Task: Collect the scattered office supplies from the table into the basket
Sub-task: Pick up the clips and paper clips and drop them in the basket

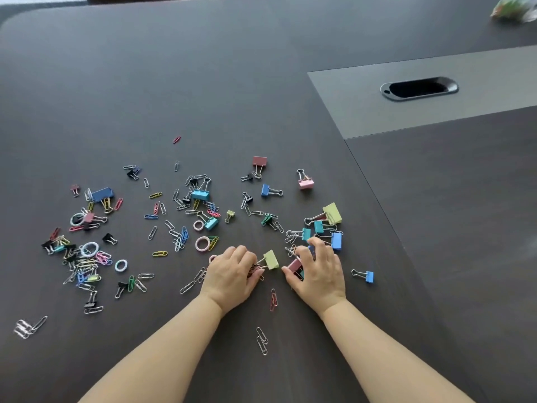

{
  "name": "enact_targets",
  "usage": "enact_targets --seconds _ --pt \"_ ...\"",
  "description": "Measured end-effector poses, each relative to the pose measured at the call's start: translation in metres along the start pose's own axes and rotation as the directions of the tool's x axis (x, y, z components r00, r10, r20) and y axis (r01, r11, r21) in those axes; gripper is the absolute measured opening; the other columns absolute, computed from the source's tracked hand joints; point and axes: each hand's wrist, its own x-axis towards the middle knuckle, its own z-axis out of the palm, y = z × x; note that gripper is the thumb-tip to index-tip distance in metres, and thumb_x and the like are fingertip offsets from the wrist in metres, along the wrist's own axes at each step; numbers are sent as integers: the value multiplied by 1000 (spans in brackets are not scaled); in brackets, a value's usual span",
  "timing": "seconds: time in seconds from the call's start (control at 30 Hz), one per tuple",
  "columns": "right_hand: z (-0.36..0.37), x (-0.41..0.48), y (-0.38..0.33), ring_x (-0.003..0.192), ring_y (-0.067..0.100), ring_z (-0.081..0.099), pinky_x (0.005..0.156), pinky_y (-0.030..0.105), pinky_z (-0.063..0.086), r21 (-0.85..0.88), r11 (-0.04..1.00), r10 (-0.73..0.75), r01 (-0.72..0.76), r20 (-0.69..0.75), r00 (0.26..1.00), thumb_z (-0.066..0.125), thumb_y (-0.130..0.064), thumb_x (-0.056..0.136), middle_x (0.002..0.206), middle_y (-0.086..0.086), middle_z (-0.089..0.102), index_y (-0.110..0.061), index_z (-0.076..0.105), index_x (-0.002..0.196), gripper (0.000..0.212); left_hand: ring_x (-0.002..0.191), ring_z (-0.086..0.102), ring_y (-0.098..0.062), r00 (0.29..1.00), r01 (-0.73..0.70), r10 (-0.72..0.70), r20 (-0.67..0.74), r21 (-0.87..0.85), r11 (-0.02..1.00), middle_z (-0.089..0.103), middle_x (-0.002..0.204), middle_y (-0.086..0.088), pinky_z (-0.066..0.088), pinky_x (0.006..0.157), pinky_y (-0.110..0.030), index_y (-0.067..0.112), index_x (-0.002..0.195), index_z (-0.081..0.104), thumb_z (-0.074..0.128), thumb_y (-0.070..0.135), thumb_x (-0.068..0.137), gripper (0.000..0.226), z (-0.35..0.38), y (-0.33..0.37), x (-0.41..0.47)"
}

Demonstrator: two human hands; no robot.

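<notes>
While supplies lie strewn over the table (203, 82): left hand (232, 274), 6 o'clock, fingers curled, pinching green binder clip (271, 259) by its handles; right hand (316, 271), beside it, curled round pink binder clip (295, 265); paper clips (152, 232), scattered toward 9 o'clock.

Nothing here can be read from where I stand. The coloured binder clips (332, 213) and the wire paper clips (261, 341) show plain faces, and so does the dark table (203, 82). The crumpled green-and-white packet (514, 8) at one o'clock (far corner, half out of view) is too blurred for any print to be made out.
</notes>
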Motion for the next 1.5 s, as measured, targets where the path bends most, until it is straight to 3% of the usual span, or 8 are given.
enact_targets --seconds 0.17,0.3,0.47,0.7,0.8,1.03,1.23,1.5 --pt "-1 0 -1 59 23 52 50 32 43 -11 997 -72 72 -39 997 52 -48 78 77 7 55 -17 47 94 35 56 53 -18 999 -19 20 -26 49 999 56 62 6 34 46 -27 20 65 58 41 43 81 33 -2 2 0" --pt "-3 1 -3 50 22 54 42 29 44 6 997 -83 83 -1 997 76 -37 69 69 7 55 -14 52 90 39 51 52 -20 999 -24 27 -37 74 997 53 58 2 33 42 -27 17 60 55 42 39 83 34 -1 3 0" --pt "-12 1 -6 42 21 56 35 24 43 42 995 -89 89 12 996 81 -33 64 66 5 57 -13 62 82 33 39 54 -20 1000 4 -4 -16 54 999 52 54 0 28 33 -18 16 59 56 39 36 83 35 -2 6 -2" --pt "-32 -9 -18 53 23 56 48 32 50 296 953 32 -64 110 993 75 -28 74 70 3 58 -12 57 76 24 30 45 -21 991 86 -85 -99 11 996 51 53 0 26 31 -13 13 57 53 35 36 86 41 -24 -4 -23" --pt "-46 -4 -35 61 20 57 57 26 45 406 909 52 -99 125 991 74 -25 76 73 0 59 -13 57 77 21 32 45 -20 978 129 -134 -161 -41 991 53 58 1 26 32 -14 14 66 51 16 40 99 55 -43 -20 -40" --pt "-79 22 -165 67 10 56 66 19 45 620 784 -88 9 97 991 74 -22 76 77 -5 59 -12 58 79 19 33 47 -21 923 260 -259 -284 -32 965 51 56 0 26 33 -15 18 73 35 13 41 100 42 -127 -84 -104" --pt "-94 30 -298 67 11 58 66 23 49 717 679 -262 154 40 964 75 -23 76 78 -3 61 -12 59 81 20 32 48 -22 824 422 -362 -437 46 905 52 54 -1 28 30 -16 14 66 44 17 42 99 51 -212 -156 -188" --pt "-98 16 -429 65 10 58 63 23 46 781 583 -343 223 -13 939 76 -21 75 76 -3 63 -13 58 77 20 53 54 -17 759 623 -587 -280 52 781 56 65 3 29 44 -17 12 74 58 47 40 92 35 -262 -243 -318"
